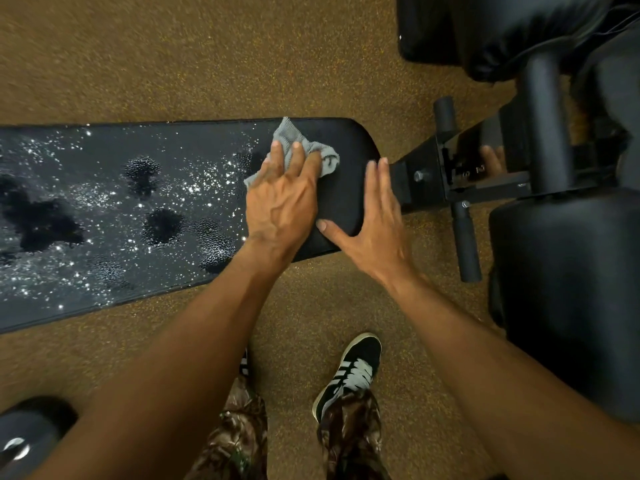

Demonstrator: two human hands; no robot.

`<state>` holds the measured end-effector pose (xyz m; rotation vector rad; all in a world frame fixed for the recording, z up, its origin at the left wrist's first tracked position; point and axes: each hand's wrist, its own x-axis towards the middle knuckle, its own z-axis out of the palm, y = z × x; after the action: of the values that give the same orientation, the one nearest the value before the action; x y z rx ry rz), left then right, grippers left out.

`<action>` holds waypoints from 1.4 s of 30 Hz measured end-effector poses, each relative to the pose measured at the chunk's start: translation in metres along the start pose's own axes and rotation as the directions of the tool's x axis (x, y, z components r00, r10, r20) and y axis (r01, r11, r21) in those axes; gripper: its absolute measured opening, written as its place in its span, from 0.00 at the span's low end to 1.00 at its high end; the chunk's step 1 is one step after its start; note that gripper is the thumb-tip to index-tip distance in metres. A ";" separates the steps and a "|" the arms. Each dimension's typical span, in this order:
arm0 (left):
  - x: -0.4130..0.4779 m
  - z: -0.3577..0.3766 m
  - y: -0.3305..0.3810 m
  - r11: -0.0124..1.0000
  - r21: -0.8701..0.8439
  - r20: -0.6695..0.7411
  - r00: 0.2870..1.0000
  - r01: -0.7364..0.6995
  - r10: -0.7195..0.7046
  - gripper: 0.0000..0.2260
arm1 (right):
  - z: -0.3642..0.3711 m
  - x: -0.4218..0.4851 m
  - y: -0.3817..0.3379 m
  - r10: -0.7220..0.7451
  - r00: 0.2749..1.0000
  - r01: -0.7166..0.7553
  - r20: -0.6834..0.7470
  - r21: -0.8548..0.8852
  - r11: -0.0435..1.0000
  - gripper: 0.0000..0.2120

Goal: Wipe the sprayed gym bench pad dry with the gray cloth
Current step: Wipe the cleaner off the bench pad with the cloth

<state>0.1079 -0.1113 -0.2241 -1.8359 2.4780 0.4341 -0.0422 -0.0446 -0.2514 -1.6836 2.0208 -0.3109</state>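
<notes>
Left hand: the left hand (282,199) lies flat, fingers straight and a little apart, pressing the gray cloth down; it grips nothing.
Right hand: the right hand (374,216) is spread flat, fingers straight over the rounded end of the pad, thumb stretched out to the side and touching the surface.
Floor: a brown speckled floor (173,64) runs under everything.
Padded worktop: the padded worktop (138,209), a long black gym pad, stretches from the left edge of the view to a rounded end just under the right hand.
Wet part: spray droplets (207,178) and a few dark patches cover the stretch to the left of the left hand.
Dry-looking part: the end between and under the two hands looks matte, without beads.
Other cushions: a large black cushion (561,289) stands at the right, and a second cushion (485,29) sits at the top right.
Frame: a black metal frame (433,168) joins the pad's rounded end, with a thick tube (547,126) and a foot peg (465,237).
Legs: camouflage trousers (349,431) at the bottom.
Shoe: a black shoe (349,368) with white stripes stands on the floor.
Gray cloth: the gray cloth (311,147) is crumpled on the pad near its far edge, partly under the left fingers.
Bolt: a small bolt (419,175) sits on the frame.
</notes>
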 end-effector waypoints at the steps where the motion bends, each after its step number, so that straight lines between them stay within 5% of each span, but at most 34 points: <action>1: 0.007 0.002 0.001 1.000 -0.030 -0.017 1.000 -0.007 0.006 0.21 | 0.000 0.001 -0.001 0.041 0.999 -0.040 -0.004 0.158 0.987 0.56; 4: 0.034 0.005 -0.007 0.992 -0.063 -0.061 0.992 -0.114 0.110 0.20 | -0.002 0.001 -0.005 0.106 0.994 -0.109 0.026 0.315 0.943 0.60; 8: 0.054 -0.002 -0.022 0.974 -0.015 0.000 0.974 -0.227 0.227 0.24 | -0.001 0.002 -0.013 0.121 0.993 -0.116 0.011 -0.223 0.968 0.60; 10: 0.054 -0.009 -0.030 0.976 -0.001 0.031 0.975 -0.219 0.218 0.25 | -0.001 0.001 -0.020 0.091 0.996 -0.091 -0.017 -0.328 0.940 0.58; 17: 0.026 -0.024 -0.055 0.990 -0.035 0.074 0.988 -0.135 0.137 0.25 | -0.003 0.004 -0.027 0.105 0.993 -0.081 0.058 -0.318 0.945 0.55; 26: 0.051 -0.010 -0.027 0.952 -0.020 0.064 0.950 -0.305 0.305 0.24 | 0.002 0.003 -0.024 0.089 0.995 -0.070 0.055 -0.279 0.958 0.59; 34: 0.028 -0.026 -0.080 0.986 -0.025 0.024 0.985 -0.168 0.168 0.25 | 0.000 0.003 -0.026 0.104 0.993 -0.083 0.062 -0.272 0.959 0.58; 38: 0.007 -0.010 -0.060 0.962 0.080 0.092 0.963 -0.261 0.254 0.26 | 0.000 0.002 -0.026 0.114 0.990 -0.091 0.078 -0.254 0.963 0.58; 42: 0.037 -0.011 -0.035 0.928 0.038 0.016 0.928 -0.372 0.371 0.23 | 0.002 0.003 -0.025 0.100 0.993 -0.081 0.064 -0.249 0.965 0.58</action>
<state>0.1313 -0.1582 -0.2278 -1.3404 2.8091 0.3946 -0.0203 -0.0520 -0.2422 -1.7099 2.1428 0.0372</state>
